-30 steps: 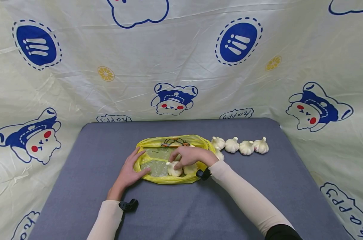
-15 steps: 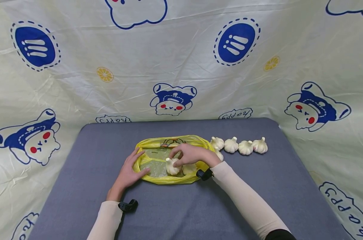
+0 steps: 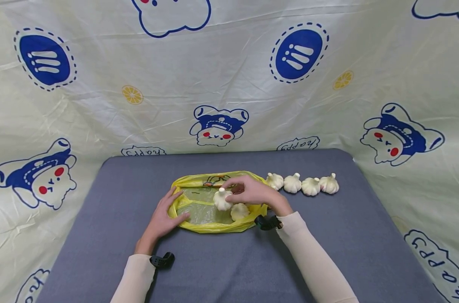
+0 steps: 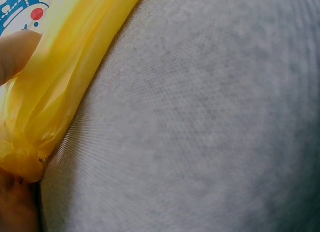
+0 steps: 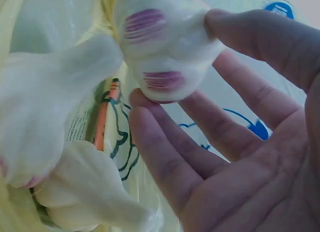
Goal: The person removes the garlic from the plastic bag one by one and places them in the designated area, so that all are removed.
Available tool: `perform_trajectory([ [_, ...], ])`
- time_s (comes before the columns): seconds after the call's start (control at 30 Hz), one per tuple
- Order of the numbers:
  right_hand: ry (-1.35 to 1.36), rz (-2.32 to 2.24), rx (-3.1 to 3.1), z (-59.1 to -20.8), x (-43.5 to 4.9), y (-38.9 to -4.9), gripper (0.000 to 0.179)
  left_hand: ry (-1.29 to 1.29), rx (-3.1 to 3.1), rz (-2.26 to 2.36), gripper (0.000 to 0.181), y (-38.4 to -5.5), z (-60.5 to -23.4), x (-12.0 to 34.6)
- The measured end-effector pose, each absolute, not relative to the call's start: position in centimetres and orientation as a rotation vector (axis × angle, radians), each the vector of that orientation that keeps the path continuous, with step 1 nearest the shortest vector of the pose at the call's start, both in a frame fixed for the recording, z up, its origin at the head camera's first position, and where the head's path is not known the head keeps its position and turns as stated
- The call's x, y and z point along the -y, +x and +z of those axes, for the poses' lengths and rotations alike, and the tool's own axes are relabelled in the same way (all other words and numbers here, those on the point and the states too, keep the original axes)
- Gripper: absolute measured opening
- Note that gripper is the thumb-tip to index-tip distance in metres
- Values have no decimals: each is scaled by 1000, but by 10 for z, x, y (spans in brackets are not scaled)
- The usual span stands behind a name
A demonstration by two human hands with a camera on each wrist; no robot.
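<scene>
Head view: a person's right hand (image 3: pixel 248 191) is pinching a garlic bulb (image 3: pixel 222 200) just above the mouth of a yellow bag (image 3: pixel 214 228).
Thumb and fingertips are bearing on opposite sides of that bulb, while the left hand (image 3: pixel 165 212) is spreading over the bag's left rim, its fingers extended. Moving one bulb at the opening seems to be the step in hand; whether it is going in or out, these views are not telling. The next move is probably calling for a steady rim and a light grip. The bulb is showing papery, lobed white skin with purple streaks; the bag's thin plastic is wrinkling. Another bulb (image 3: pixel 238 211) is lying inside, and four bulbs (image 3: pixel 292 184) are standing in a row to the right on the woven grey-blue surface (image 3: pixel 214 269).
</scene>
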State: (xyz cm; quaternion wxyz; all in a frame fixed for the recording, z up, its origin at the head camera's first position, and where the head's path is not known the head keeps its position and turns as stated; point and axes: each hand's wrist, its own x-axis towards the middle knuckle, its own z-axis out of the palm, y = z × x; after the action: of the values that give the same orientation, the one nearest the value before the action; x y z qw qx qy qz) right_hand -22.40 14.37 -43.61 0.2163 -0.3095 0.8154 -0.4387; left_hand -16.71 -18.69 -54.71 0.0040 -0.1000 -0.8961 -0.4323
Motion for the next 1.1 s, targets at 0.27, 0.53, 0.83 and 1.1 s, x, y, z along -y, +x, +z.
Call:
perform_trajectory([
  [0.27,-706,-1457,-2370,-438,-167,-203,43,-318,2805,-1376,80,-167,-548,188],
  [0.53,-646,-1601,-2404,-442,-199,-188,41,-305,2767,-1449,78,-167,-545,191],
  [0.83,-500,-1691,-2508,-450,-238,-176,43,-193,2644,-1521,70,-165,-546,183],
  [1.1,-388,-1791,-2585,-462,-257,-170,37,-185,2609,-1532,62,-167,-548,177],
])
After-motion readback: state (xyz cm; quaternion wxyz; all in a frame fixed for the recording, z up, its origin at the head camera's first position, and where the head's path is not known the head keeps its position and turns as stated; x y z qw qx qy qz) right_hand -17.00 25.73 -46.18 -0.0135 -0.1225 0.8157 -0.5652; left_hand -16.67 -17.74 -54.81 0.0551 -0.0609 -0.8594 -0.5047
